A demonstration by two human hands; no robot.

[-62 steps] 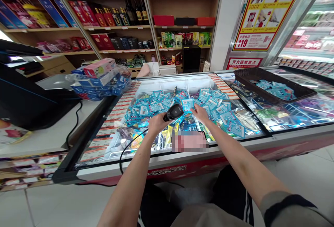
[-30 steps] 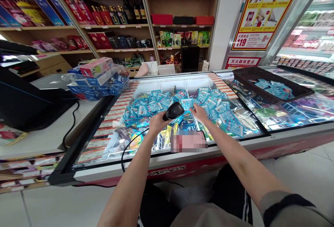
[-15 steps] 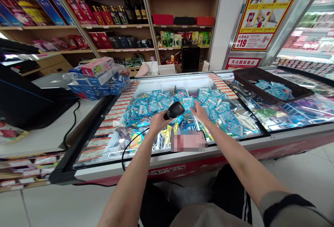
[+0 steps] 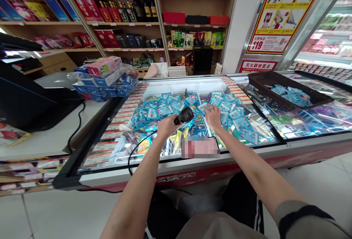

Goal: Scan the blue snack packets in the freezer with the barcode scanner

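The left hand (image 4: 165,127) has its grip wrapped round a black barcode scanner (image 4: 186,115), whose long axis slants away and rightward, head pointing towards the right hand (image 4: 212,116). Just beyond and right of the scanner's head, a blue packet (image 4: 202,106) meets the nearer right hand's fingers; whether that grip pinches it, and its long axis, I cannot tell.

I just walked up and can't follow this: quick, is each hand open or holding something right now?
Left hand: closed, holding a black, rounded plastic handheld scanner.
Right hand: closed, pinching a small, flat, light-blue rectangular packet.
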